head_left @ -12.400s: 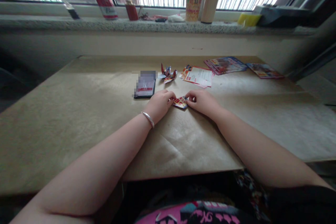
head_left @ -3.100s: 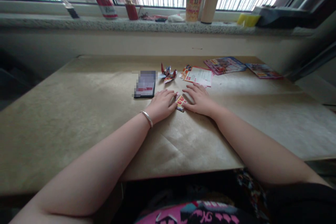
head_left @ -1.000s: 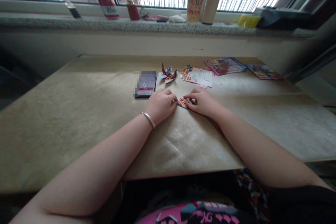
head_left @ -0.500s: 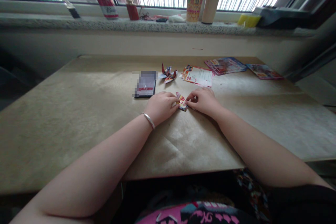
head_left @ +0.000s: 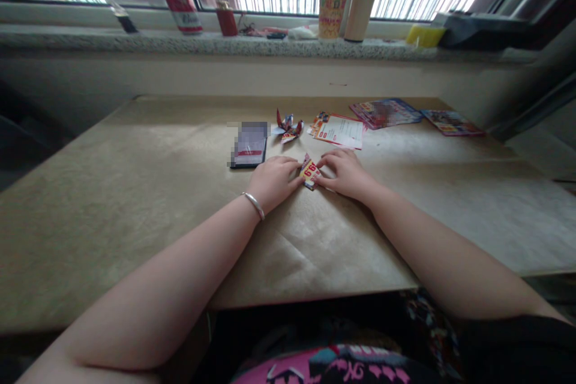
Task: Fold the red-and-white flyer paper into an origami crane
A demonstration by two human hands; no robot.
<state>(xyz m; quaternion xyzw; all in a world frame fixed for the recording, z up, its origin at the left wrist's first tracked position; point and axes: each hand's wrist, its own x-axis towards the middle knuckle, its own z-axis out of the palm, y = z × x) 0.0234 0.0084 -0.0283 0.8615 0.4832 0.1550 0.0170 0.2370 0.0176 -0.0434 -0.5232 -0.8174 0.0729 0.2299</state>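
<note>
A small folded piece of printed paper (head_left: 310, 172), yellow, white and red with large digits, lies on the table between my hands. My left hand (head_left: 276, 182), with a silver bangle at the wrist, has its fingertips closed on the paper's left edge. From the other side, my right hand (head_left: 345, 173) grips the right edge between thumb and fingers. Just beyond stands a folded paper figure (head_left: 288, 127) with pointed red and white tips. A phone (head_left: 249, 145) with a lit screen lies beyond my left hand.
Printed leaflets (head_left: 338, 130) lie past my right hand, with a stack of flyers (head_left: 386, 112) and another pile (head_left: 452, 122) farther right. The window sill (head_left: 270, 45) holds a red can (head_left: 182, 9), a patterned cup (head_left: 332, 9) and a cardboard tube (head_left: 362, 3).
The folded paper now shows a wider, more pointed printed face between my hands. My right-hand fingers have spread along its edge, with the thumb lower.
</note>
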